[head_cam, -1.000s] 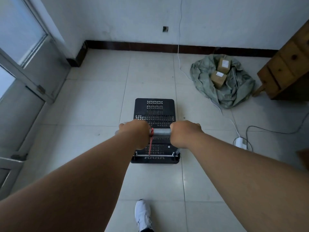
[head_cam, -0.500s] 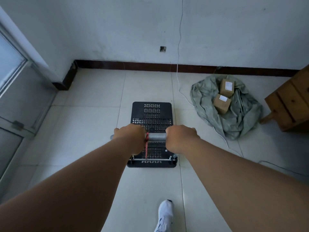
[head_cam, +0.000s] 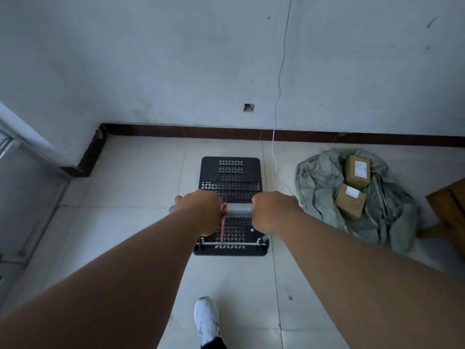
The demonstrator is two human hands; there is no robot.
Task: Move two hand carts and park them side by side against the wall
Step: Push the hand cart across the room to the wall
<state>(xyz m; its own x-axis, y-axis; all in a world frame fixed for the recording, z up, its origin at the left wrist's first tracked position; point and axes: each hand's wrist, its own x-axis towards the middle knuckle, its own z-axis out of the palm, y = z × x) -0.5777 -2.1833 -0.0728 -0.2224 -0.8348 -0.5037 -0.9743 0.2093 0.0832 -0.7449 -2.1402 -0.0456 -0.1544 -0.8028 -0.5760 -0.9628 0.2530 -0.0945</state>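
Boxes lie on sack; cart deck bare.

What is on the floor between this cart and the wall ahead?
Nothing visible. Bare tile runs from the black cart deck to the wall. The white cable and grey sack with two cardboard boxes lie off to its right.

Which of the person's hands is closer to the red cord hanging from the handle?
Left. The left hand grips the grey metal handle bar right against the red cord; the right hand grips it further along, bare bar between.
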